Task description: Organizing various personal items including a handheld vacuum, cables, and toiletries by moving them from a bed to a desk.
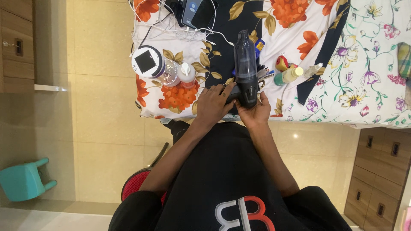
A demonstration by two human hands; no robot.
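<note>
A person in a black shirt is leaning over a bed covered with an orange-and-white floral sheet [299,30], both hands working a black handheld vacuum with a smoky translucent nozzle [245,68]. The vacuum is lying on the sheet's dark stripe near the bed's edge, its nozzle pointing away from the person. The left hand [212,104] is resting over the handle end, fingers curled down around it, while the right hand [256,113] is cupping the base of the body from below, fingers wrapped closed against the casing. Just to the left of the hands, a clear plastic jar with a white lid [148,63] is standing beside a small white-capped bottle [186,72]. To the right of the vacuum, a pale yellow bottle with a green cap [289,75] and a slim clear spray bottle [314,69] are lying on the sheet. White cables [162,23] are trailing near the top edge. A teal plastic stool [25,179] is sitting on the tiled floor at far left.
</note>
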